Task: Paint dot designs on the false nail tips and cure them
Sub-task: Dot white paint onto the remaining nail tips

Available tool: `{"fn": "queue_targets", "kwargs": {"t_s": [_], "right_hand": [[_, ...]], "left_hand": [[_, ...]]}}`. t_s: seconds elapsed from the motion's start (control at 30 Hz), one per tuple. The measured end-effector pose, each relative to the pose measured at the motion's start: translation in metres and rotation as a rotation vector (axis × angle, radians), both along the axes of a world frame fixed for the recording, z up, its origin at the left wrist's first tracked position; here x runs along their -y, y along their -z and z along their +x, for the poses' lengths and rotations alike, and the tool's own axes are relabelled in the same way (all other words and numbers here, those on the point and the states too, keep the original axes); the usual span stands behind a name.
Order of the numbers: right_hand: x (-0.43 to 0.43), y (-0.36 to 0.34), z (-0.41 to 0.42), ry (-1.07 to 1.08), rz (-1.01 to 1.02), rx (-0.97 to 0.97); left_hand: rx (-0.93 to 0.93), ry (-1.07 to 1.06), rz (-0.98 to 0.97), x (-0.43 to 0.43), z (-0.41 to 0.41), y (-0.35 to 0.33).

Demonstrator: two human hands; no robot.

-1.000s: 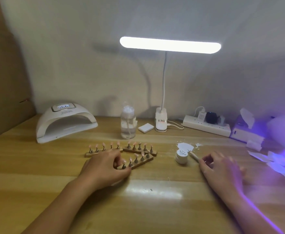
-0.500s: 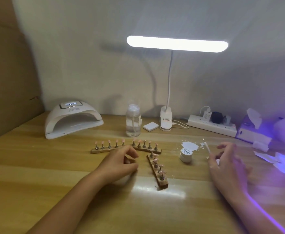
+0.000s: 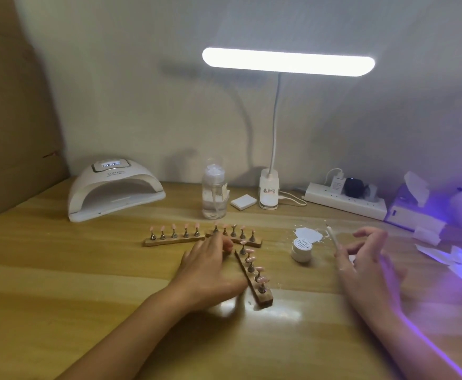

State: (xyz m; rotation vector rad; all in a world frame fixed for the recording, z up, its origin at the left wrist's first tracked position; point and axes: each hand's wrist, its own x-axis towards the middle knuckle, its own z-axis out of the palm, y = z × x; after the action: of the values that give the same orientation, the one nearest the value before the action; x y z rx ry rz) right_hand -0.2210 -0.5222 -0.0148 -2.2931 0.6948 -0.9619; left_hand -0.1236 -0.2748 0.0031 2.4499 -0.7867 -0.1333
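— Where's the angled nail strip (image 3: 252, 272)?
— Between the hands, just beside the left hand (image 3: 210, 270), which lies flat, fingers loose.
— The right hand (image 3: 367, 259)?
— Pinching the dotting pen (image 3: 332, 235) near the paint jar (image 3: 301, 249).

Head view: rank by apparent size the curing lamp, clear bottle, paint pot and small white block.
1. curing lamp
2. clear bottle
3. paint pot and small white block look about alike; the pot is nearer the camera, so I leave them unranked.
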Motion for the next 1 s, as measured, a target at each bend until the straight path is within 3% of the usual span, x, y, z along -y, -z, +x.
{"fn": "queue_targets", "kwargs": {"t_s": [0.13, 0.27, 0.43, 0.7, 1.0], "right_hand": [[0.001, 0.000, 0.001, -0.016, -0.002, -0.016], [0.000, 0.000, 0.000, -0.014, -0.007, -0.008], [0.002, 0.000, 0.001, -0.005, 0.017, 0.002], [0.001, 0.000, 0.000, -0.010, 0.029, -0.032], [-0.003, -0.001, 0.000, -0.031, -0.054, 0.016]], "left_hand": [[-0.023, 0.001, 0.169, 0.006, -0.022, 0.008], [0.045, -0.056, 0.060, 0.018, -0.024, 0.006], [-0.189, 0.135, -0.055, -0.009, -0.004, -0.008], [-0.046, -0.145, -0.186, -0.020, 0.021, 0.002], [0.032, -0.209, -0.304, -0.012, 0.029, 0.009]]}}
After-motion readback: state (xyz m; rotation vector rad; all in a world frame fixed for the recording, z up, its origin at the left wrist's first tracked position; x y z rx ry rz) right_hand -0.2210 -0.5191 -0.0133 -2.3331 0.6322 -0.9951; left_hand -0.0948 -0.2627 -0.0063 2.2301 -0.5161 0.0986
